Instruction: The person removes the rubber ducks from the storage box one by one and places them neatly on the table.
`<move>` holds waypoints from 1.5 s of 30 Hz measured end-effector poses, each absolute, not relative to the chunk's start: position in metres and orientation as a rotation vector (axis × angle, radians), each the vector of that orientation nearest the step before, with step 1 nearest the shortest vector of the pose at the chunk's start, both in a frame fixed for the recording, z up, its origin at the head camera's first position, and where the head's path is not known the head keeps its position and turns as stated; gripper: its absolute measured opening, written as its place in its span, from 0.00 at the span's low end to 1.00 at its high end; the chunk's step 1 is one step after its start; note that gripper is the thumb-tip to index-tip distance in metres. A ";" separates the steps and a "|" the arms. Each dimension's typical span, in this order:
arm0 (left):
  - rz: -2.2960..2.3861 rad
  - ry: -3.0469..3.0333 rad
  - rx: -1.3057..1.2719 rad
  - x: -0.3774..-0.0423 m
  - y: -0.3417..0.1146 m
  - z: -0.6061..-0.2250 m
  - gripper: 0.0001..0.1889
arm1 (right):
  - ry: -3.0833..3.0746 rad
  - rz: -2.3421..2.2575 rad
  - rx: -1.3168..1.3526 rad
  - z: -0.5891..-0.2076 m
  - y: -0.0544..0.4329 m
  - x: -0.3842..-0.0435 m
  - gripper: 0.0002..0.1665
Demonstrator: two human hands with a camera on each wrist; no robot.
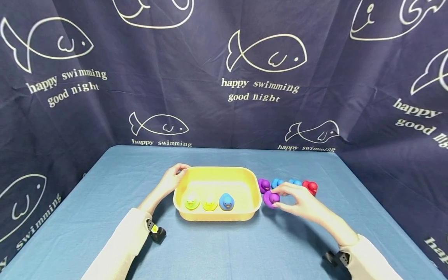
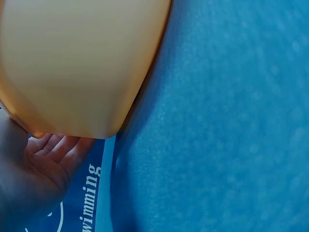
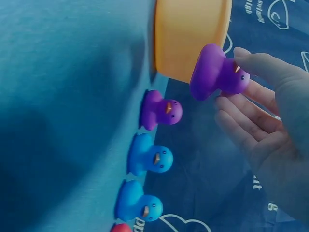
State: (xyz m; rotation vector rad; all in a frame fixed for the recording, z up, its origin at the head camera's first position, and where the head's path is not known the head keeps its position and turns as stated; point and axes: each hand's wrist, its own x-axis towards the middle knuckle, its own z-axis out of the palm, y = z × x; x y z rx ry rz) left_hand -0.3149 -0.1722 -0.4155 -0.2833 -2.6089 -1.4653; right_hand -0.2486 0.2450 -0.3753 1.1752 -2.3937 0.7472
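Observation:
My right hand [image 1: 301, 198] pinches a purple rubber duck [image 1: 271, 199] by its head, just right of the yellow bin [image 1: 217, 216]. In the right wrist view the held purple duck [image 3: 210, 72] hangs between thumb and fingers, in front of the bin's end. My left hand [image 1: 173, 179] grips the bin's left rim; the left wrist view has the fingers [image 2: 63, 147] behind the bin wall. Inside the bin, two yellow ducks [image 1: 192, 201] and a blue duck [image 1: 226, 202] stand in a row along the near side.
To the right of the bin, a row on the blue cloth holds another purple duck [image 1: 264, 185], two blue ducks [image 3: 152, 153] and a red duck [image 1: 310, 187]. A dark fabric backdrop [image 1: 210, 124] with fish drawings rises behind and beside the table.

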 end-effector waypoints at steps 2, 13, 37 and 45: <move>-1.460 -2.609 -0.284 -0.315 -0.172 -0.415 0.13 | -2.399 0.746 1.175 -0.379 0.246 -0.249 0.23; -1.464 -2.603 -0.297 -0.315 -0.171 -0.416 0.13 | -2.435 0.741 1.211 -0.393 0.248 -0.255 0.20; -1.468 -2.614 -0.285 -0.315 -0.172 -0.415 0.13 | -2.487 0.715 1.175 -0.401 0.247 -0.258 0.19; -1.467 -2.609 -0.291 -0.315 -0.172 -0.415 0.13 | -2.462 0.738 1.219 -0.403 0.245 -0.260 0.19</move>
